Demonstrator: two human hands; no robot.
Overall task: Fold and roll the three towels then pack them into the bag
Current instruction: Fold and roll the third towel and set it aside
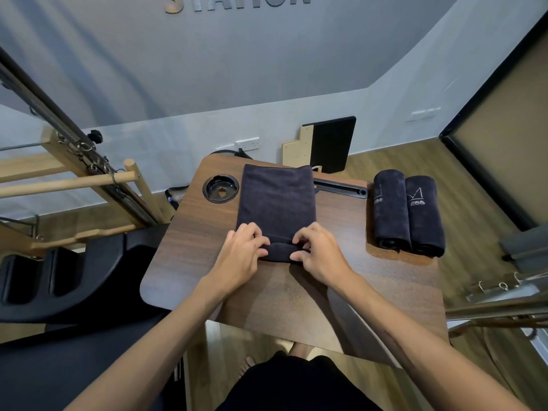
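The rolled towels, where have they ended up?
In the head view, the two rolled towels lie side by side, touching, at the table's right edge, right of the flat towel that both hands are rolling.

I note a black cup recess [220, 188] set in the worktop [184, 232], beyond and left of the fingers; a slot [341, 188] beyond and right.

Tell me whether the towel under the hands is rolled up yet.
Barely: the towel lies flat, only its near edge curled under the left hand and right hand.
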